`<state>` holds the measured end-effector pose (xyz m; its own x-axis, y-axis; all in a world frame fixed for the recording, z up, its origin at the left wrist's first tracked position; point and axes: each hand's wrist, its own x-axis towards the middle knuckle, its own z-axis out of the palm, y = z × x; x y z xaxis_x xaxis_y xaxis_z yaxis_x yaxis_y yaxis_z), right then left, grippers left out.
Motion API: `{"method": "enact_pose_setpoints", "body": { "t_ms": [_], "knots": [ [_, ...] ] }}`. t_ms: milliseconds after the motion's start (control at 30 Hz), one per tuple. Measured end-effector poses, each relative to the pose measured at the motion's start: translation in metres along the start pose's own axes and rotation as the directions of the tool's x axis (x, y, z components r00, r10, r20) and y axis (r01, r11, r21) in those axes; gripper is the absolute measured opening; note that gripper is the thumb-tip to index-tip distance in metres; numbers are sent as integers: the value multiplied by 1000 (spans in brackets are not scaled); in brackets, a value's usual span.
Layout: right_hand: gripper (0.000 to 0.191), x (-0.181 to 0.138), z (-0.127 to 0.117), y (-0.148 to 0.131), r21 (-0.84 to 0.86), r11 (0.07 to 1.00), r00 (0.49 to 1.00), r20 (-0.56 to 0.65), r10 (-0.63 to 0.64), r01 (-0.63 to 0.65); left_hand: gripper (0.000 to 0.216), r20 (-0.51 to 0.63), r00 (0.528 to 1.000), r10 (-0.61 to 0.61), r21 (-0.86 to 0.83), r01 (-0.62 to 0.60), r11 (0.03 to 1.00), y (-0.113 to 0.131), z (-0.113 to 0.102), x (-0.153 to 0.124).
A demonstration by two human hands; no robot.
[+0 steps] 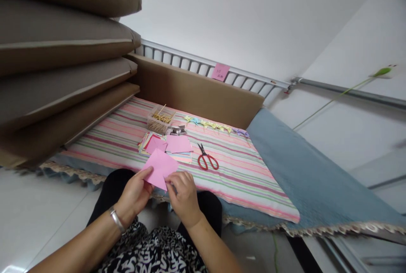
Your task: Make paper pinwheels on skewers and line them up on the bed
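Note:
A square sheet of pink paper (pixel 161 167) is held up in front of me, its near edge over my lap. My left hand (pixel 136 190) grips its left corner, thumb on top. At the right edge, the fingertips of my right hand (pixel 182 195) pinch the same sheet. Just beyond it lies a pile of coloured paper (pixel 179 144), with pink pieces on top. Red-handled scissors (pixel 207 159) rest to the right of the pile, blades pointing away from me.
Behind the papers stands a clear plastic box (pixel 159 120) of thin wooden sticks. Several small paper pinwheels (pixel 215 126) lie in a row on the striped cloth (pixel 241 171). Stacked cushions (pixel 63 57) rise at the left. A pink note (pixel 220 72) hangs on the railing.

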<state>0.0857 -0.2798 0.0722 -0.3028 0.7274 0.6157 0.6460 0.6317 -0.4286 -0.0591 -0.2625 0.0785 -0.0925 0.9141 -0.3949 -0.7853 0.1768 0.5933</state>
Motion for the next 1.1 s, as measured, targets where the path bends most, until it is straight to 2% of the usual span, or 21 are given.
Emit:
{"method": "enact_pose_setpoints", "body": {
  "t_ms": [300,400,467,567,667,767,867,1100],
  "knots": [
    [15,-6,-3,-2,-42,995,996,10,-90,90,16,6,1000,13,10,-13,1000,-3,-3,0],
    [14,-7,-4,-3,-28,997,997,23,-72,72,16,10,1000,15,16,-15,1000,-3,-2,0],
    [11,-6,-4,-3,13,1000,1000,27,-10,9,17,29,999,15,26,-16,1000,-4,-1,-2],
    [6,-1,-3,-5,125,981,989,20,149,-150,16,59,998,34,52,-37,998,-5,1,-5],
    [7,5,-1,-5,245,913,945,56,321,-325,12,88,995,51,85,-58,995,-7,1,-8],
    [6,10,2,-4,280,843,888,108,447,-459,13,143,988,53,108,-69,992,-9,0,-11],
    [6,13,6,-2,265,815,856,130,500,-516,17,190,980,60,118,-83,989,-10,0,-13],
    [9,16,11,2,248,779,817,156,555,-576,18,217,974,60,118,-87,989,-11,-1,-15]
  ]
}}
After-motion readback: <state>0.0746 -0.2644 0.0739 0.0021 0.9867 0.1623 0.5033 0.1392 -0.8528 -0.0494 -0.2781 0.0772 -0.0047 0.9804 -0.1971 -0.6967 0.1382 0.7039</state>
